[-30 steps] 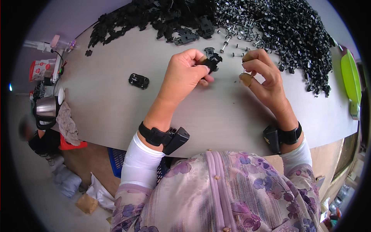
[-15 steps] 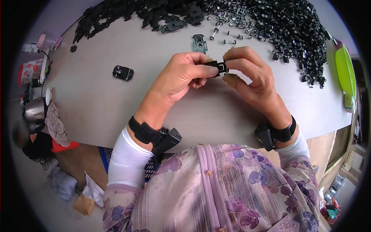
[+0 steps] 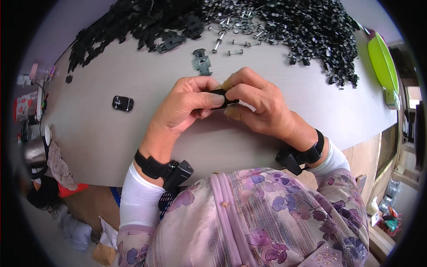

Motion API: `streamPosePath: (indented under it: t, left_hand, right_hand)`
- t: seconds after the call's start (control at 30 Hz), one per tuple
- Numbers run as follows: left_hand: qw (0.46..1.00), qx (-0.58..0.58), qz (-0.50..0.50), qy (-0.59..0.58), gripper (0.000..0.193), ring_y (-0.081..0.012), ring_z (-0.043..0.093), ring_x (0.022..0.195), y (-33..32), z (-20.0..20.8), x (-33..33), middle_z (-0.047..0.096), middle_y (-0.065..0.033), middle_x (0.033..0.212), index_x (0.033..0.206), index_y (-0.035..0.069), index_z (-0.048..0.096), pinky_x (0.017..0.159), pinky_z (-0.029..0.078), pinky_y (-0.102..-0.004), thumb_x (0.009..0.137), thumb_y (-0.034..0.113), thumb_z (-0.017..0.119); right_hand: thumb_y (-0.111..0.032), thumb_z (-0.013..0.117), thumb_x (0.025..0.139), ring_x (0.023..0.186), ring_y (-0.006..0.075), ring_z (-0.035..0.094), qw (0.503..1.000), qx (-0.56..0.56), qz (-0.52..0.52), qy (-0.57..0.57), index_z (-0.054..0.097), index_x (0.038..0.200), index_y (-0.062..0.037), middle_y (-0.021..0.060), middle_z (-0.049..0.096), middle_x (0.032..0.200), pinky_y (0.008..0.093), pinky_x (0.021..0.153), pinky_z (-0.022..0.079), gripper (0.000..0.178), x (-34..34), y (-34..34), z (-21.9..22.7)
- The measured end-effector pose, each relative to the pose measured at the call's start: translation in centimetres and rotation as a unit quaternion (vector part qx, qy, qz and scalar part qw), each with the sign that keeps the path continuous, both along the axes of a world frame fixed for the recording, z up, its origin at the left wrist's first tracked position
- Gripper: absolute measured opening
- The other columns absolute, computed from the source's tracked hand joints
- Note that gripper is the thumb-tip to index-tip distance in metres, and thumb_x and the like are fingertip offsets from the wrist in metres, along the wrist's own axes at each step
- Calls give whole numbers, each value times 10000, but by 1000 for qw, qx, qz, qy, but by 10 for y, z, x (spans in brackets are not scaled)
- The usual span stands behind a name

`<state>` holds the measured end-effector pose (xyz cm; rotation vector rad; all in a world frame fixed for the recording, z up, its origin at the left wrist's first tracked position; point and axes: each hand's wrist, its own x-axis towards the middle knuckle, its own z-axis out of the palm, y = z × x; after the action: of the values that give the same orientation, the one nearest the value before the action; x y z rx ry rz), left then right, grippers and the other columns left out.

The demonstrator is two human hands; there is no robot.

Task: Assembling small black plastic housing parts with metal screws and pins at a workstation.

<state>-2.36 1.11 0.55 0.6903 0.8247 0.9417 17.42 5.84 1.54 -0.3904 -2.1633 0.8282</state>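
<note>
Over the middle of the table, my left hand (image 3: 182, 103) pinches a small black plastic toy car chassis (image 3: 227, 99) between thumb and fingers. My right hand (image 3: 263, 106) closes on the other end of the same part, fingertips pressed against it. Most of the chassis is hidden by the fingers, and I cannot tell whether a wheel axle is in it. Just beyond my hands lies a grey-green toy car chassis (image 3: 202, 62). A small black toy car piece with wheels (image 3: 122, 103) rests apart, to the left.
Black plastic chassis parts (image 3: 138, 26) are heaped along the far left edge. A big pile of small wheel axles (image 3: 311, 40) covers the far right, with a few loose wheel axles (image 3: 235, 52) nearer. A bright green basin (image 3: 383, 64) stands at the right edge.
My right fingers have closed from a loose, spread pose onto the black chassis, covering its end. The whole view has shifted, so the things on the table appear farther left.
</note>
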Motion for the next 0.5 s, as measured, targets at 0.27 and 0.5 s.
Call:
streamPosePath:
  t: [0.27,0.5]
  left_hand:
    - [998,26,41,49,132,-175,673,708,-1,0,3,676,-97,885,944,-10,637,600,545,-263,836,64,639]
    - [997,3,53,47,183,-202,693,754,0,-5,8,671,-108,911,1010,-33,616,628,567,-280,848,52,621]
  right_hand:
    - [9,680,741,788,244,615,936,-26,-298,-184,627,908,-8,71,614,907,341,703,498,175,77,59,16]
    - [-12,633,737,686,239,598,923,45,-287,-253,637,863,8,71,609,794,344,644,474,128,83,68,-3]
